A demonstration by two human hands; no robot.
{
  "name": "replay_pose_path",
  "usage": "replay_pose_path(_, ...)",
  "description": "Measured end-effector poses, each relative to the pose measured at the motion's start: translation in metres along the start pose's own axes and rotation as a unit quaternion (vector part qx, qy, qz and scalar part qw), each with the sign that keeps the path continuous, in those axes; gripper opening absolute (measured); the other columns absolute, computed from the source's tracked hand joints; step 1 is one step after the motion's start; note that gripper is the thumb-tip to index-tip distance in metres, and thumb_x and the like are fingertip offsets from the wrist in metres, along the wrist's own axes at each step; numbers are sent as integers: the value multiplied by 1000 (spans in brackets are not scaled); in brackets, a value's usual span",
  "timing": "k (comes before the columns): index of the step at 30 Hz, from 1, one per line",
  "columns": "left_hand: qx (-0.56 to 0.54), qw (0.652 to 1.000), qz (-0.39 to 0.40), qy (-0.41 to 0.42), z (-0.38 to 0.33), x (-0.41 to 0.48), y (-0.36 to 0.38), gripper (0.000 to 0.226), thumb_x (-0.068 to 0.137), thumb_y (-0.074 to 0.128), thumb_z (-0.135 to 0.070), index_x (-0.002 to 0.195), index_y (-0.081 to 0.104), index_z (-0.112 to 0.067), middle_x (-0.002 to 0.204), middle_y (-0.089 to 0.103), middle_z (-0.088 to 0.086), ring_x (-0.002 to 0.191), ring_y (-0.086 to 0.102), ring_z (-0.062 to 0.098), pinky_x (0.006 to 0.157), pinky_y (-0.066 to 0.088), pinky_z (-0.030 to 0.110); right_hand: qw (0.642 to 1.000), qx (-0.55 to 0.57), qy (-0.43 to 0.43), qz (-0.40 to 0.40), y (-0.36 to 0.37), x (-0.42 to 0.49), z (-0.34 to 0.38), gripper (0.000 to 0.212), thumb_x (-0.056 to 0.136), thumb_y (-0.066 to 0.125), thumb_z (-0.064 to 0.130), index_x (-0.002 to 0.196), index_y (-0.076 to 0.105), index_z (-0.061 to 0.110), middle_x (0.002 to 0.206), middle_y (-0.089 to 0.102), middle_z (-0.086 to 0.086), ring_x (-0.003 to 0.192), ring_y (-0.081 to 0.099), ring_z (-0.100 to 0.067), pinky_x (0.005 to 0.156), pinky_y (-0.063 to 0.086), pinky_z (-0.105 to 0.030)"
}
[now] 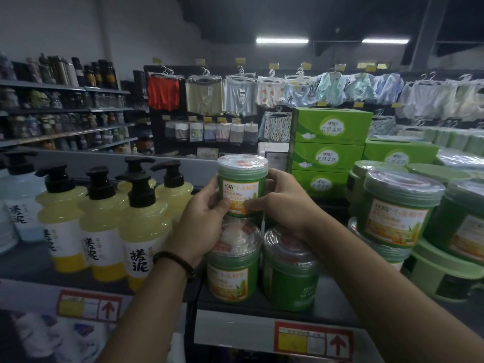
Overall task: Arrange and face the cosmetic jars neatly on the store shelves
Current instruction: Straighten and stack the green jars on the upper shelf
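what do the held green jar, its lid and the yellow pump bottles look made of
The held green jar: probably plastic, smooth green wall with a printed paper-like label. Its lid: clear glossy plastic, since red print shows through it. The yellow pump bottles: translucent plastic, the liquid tints them; black pumps look matte plastic.

Pump bottles (pixel 141 226) close left, jars (pixel 398 213) right

shop: price-tagged shelves (pixel 262 334), hanging underwear (pixel 204 96)
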State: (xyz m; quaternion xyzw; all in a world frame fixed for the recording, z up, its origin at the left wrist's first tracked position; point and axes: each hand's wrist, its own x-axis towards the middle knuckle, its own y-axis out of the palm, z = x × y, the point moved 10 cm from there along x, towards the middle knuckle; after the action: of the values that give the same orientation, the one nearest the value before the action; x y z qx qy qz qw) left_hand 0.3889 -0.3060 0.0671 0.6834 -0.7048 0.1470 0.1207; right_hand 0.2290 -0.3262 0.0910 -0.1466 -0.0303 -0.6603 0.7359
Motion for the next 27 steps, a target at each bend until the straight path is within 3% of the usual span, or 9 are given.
replay_pose_path(11,43,999,-9,10,1,2,-3,48,111,50,-11,152,52,-35,133,72,-9,119,70,8,103,58,40,1000,-7,2,-3,1,2,0,62,81,81,-18,134,63,8,116,80,-8,107,79,-21,93,66,-39)
replay_pose_path(22,53,998,-21,-8,3,1,-6,46,110,52,-15,152,52,-34,134,71,0,117,72,16,100,60,47,1000,-17,7,-4,1,1,-1,61,81,82,-15,133,63,11,117,79,-7,110,78,-23,100,63,-47)
replay_pose_path(27,49,998,5,-28,2,2,-2,46,110,51,-10,151,53,-30,128,75,0,112,74,14,97,61,41,1000,14,7,-6,0,-3,3,57,82,82,-14,132,64,7,114,81,-9,103,80,-23,89,66,-36)
